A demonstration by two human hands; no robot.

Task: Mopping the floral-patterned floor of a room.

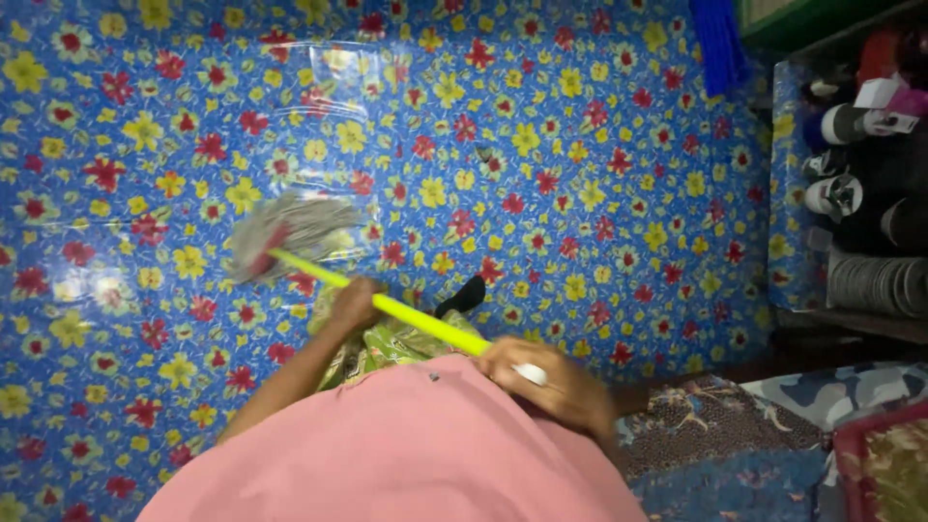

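Hands first: both are wrapped around the bright yellow-green mop handle (pixel 387 307), so neither one is open at all. The left hand (pixel 356 302) grips the pole lower down, closer to the mop end, fingers curled around it with the forearm running back toward the near left. The right hand (pixel 541 382) is closed over the top end of the handle, right up against the person's pink shirt (pixel 406 454), and there's a pale ring or something similar showing on one finger, can't tell exactly what it is.

The handle runs diagonally from the right hand at the near centre up and away to the far left, passing through the left hand on the way. At the far end sits the grey stringy mop head (pixel 290 232), held by a red clamp piece, well beyond the left hand. The strands are spread out flat against the glossy blue floor covering with red and yellow flowers (pixel 580 174), and the head looks a bit blurred.

A black-socked foot or shoe tip (pixel 462 295) pokes out just right of the handle, between the two hands. Over on the far right there's a dark shelf with spools and rolls (pixel 870 193), and a patterned fabric pile (pixel 735 435) at the near right.
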